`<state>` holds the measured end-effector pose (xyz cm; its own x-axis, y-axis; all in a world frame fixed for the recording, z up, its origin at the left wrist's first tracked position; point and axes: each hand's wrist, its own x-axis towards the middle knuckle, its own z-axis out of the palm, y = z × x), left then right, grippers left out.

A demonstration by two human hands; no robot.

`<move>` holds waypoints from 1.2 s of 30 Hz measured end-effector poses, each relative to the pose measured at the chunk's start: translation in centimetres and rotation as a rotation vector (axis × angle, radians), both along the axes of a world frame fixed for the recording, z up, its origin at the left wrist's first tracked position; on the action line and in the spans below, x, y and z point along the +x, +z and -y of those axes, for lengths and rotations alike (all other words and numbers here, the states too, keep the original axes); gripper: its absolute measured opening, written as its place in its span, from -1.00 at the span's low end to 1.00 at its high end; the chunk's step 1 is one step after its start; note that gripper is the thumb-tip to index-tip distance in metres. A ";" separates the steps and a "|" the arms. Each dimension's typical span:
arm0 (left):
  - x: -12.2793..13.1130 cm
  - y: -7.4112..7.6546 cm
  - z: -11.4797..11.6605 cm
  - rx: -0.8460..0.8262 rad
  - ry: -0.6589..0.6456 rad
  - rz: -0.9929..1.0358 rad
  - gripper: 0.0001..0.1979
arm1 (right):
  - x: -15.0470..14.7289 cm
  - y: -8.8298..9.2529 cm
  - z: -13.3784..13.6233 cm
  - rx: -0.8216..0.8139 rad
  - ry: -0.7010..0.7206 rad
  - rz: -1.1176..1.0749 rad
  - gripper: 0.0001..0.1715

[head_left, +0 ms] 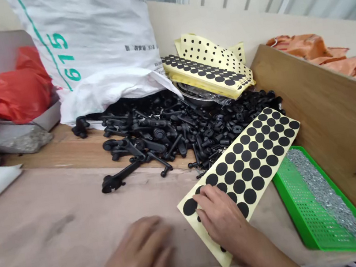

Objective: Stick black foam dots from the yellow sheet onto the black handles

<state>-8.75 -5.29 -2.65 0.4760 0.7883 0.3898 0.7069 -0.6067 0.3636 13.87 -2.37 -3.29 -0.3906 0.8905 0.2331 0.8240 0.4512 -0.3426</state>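
My right hand (220, 216) rests on a long yellow backing sheet of round black adhesive pads (246, 163), its fingers bunched over the sheet's lower part. I cannot tell whether the fingertips pinch a pad. My left hand (136, 256) lies blurred on the bare wooden tabletop (60, 222), just left of the sheet, and shows nothing in it. Beyond both hands spreads a heap of black plastic parts (171, 134). More pad sheets (208, 68) lie stacked on top of a metal bowl (192, 95).
A green perforated tray (316, 206) of small silvery parts lies at the right, against an upright wooden board (329, 97). A white woven sack (89, 35) and red plastic bags (14, 91) stand behind. Orange cloth (316, 52) lies beyond the board.
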 end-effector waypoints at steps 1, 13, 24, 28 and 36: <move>1.0 -0.1 -0.6 0.025 -0.044 -0.038 -0.77 | -0.2 -0.4 -0.1 0.027 -0.010 0.039 -0.74; 5.5 -2.3 -1.7 0.093 0.065 -0.154 -0.75 | -0.4 0.3 -0.6 -0.001 0.029 -0.046 -0.76; 5.5 -1.9 -1.5 0.094 0.076 -0.169 -0.75 | -1.1 0.0 -1.1 0.059 -0.047 0.072 -0.78; 5.5 -2.1 -1.5 0.098 0.074 -0.162 -0.75 | -1.0 0.2 -1.1 0.034 -0.034 0.035 -0.78; 5.7 -2.0 -1.7 0.096 0.077 -0.160 -0.78 | -0.4 0.6 -0.9 -0.053 0.051 -0.099 -0.80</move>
